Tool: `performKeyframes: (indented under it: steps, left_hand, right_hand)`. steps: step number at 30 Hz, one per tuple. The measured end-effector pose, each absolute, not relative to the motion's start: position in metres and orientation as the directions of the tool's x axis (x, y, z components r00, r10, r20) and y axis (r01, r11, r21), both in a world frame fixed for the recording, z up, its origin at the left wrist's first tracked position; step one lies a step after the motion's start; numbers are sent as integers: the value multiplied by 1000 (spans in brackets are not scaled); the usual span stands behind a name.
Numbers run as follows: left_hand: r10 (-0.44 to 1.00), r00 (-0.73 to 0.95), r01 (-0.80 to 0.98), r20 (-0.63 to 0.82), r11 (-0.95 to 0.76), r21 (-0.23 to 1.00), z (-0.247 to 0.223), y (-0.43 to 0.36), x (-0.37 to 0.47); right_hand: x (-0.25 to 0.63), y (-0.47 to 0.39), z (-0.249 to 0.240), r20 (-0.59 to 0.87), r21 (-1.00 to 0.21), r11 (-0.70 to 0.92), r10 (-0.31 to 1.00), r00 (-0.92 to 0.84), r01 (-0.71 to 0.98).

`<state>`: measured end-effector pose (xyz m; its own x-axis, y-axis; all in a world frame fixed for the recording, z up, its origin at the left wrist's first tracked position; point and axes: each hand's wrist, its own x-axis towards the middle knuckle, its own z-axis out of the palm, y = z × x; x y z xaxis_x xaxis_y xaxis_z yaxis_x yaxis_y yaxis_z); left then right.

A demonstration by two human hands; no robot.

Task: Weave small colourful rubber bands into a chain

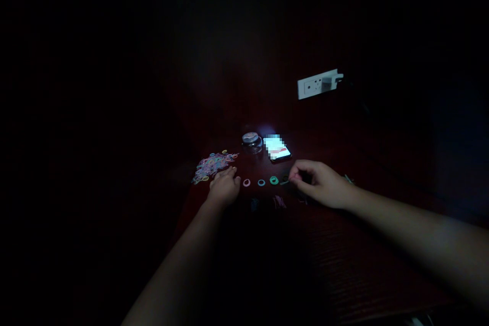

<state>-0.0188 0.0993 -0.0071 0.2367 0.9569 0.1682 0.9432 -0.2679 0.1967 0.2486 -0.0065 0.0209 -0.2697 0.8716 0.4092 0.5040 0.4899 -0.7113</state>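
Observation:
A heap of small coloured bands (214, 165) lies on the dark table, and my left hand (225, 186) rests at its right edge with the fingers spread. To the right of that hand, a pink ring (246, 183), a blue ring (261, 183) and a green ring (274, 180) form a row. Past the green ring, my right hand (311, 181) has thumb and forefinger pinched together; a thin pale strip (284, 182) shows at the fingertips. Nearer me lie small bunches of blue strands (254, 205) and pink strands (279, 201).
Behind the row of rings stand a round lidded jar (251, 139) and a phone (277, 147) with its screen lit. A white socket panel (313, 85) with a plug in it is on the wall. Pale strands (349, 179) lie beyond my right wrist.

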Motion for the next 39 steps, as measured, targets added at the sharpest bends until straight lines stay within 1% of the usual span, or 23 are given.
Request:
performKeyframes:
  steps: [20, 26, 30, 32, 33, 34, 36, 37, 39]
  left_hand:
    - [940, 243, 930, 238, -296, 217, -9, 102, -20]
    - [946, 219, 936, 240, -273, 223, -9, 100, -19]
    - [929, 219, 923, 297, -296, 246, -7, 100, -21]
    - [919, 223, 919, 325, -310, 245, -5, 101, -22]
    - [916, 222, 919, 333, -310, 243, -4, 101, -23]
    - [916, 220, 920, 336, -309, 239, -3, 100, -24]
    - [917, 219, 923, 333, -306, 235, -2, 100, -25]
    - [918, 222, 923, 329, -307, 233, -1, 100, -26]
    - [919, 229, 920, 321, -312, 236, -1, 100, -27]
  right_hand:
    - [251, -3, 18, 416, -700, 492, 870, -264, 518]
    - [250, -4, 19, 440, -657, 509, 858, -266, 556]
    - [268, 1, 32, 446, -571, 563, 823, -351, 597]
    - [289, 6, 42, 353, -538, 535, 845, -402, 651]
    - [302, 8, 47, 270, -545, 474, 880, -390, 691]
    - [315, 11, 52, 172, -544, 395, 916, -362, 740]
    - [337, 14, 57, 7, -495, 232, 965, -263, 838]
    - [344, 15, 59, -50, -469, 169, 975, -218, 867]
    - [353, 15, 59, -171, -439, 96, 967, -188, 893]
